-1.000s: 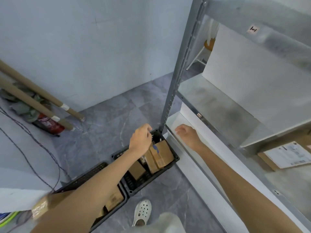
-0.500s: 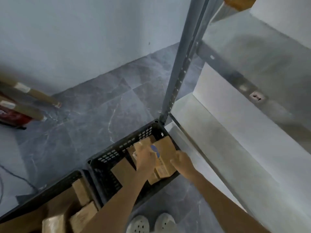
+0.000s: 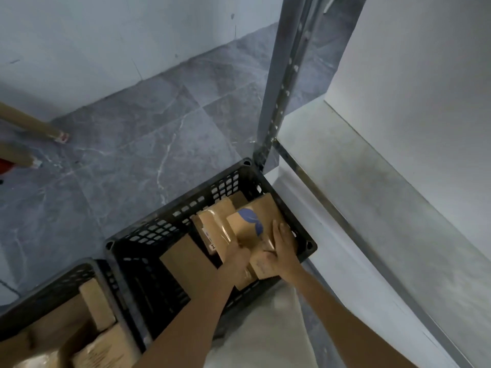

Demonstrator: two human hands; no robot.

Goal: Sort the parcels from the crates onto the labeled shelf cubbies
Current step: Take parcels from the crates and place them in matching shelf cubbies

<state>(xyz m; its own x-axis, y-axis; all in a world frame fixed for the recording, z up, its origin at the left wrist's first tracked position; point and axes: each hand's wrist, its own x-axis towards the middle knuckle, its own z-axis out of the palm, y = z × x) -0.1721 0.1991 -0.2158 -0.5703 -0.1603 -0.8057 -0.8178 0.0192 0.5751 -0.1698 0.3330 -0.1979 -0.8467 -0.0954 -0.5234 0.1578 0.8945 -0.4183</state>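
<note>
Head view: right hand (image 3: pixel 282 251) has reached the blue-marked parcel (image 3: pixel 248 226), pressing flat; left hand (image 3: pixel 236 253) grips it.

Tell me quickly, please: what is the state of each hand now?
Left hand: grips the parcel.
Right hand: open, fingers flat on the parcel.

Our one head-worn camera looks steeply down, close over the black crate (image 3: pixel 175 215) at lower centre, shelf (image 3: pixel 358 187) at right.

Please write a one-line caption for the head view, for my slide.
In the crate beside the shelf, the left hand grips a blue-marked parcel and the right hand rests on it.
</note>
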